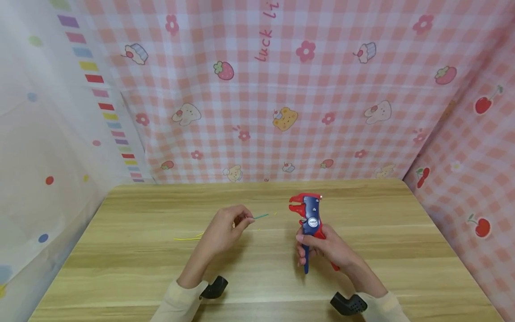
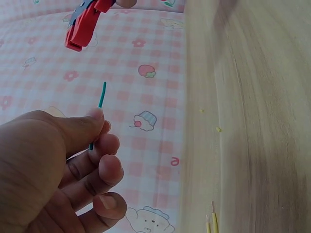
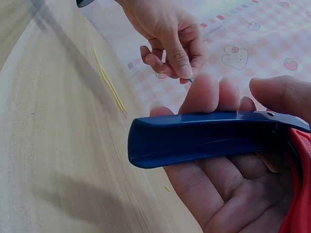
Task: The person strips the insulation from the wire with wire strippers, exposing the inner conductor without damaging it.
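Observation:
My left hand pinches a short green wire between thumb and forefinger, above the table. One end of the wire points toward the wire stripper, with a gap between them. This tool has red jaws, which stand apart, and a blue and red body. My right hand grips it by its handles, the fingers curled round the blue handle. Two yellow wires lie on the table near the left hand, partly hidden by it in the head view. Bare strands show at their ends in the left wrist view.
Small yellow scraps lie on the wooden table, and a tiny green scrap shows in the right wrist view. A pink checked cloth hangs behind the table. Each wrist wears a black camera mount.

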A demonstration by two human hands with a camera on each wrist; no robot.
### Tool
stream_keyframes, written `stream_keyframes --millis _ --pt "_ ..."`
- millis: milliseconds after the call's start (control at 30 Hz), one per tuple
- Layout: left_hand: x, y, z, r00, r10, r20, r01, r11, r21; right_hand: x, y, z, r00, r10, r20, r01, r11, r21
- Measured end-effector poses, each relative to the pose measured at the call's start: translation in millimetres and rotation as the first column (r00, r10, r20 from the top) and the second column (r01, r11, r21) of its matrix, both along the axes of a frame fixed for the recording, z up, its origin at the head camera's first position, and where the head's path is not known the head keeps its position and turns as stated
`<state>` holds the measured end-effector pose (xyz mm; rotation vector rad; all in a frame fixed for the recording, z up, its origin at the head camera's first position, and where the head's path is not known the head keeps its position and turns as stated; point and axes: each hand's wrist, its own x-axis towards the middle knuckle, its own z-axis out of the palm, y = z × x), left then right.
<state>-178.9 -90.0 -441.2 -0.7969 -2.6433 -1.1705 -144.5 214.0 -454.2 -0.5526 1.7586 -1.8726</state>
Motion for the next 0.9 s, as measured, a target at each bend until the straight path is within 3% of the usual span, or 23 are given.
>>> stream_keyframes --millis 900 --pt "5.2 4.7 9.3 0.999 -0.024 -0.034 0.025 0.999 0.027 3.2 -9.6 -5.8 1.000 0.030 0.001 -0.030 1.000 0.004"
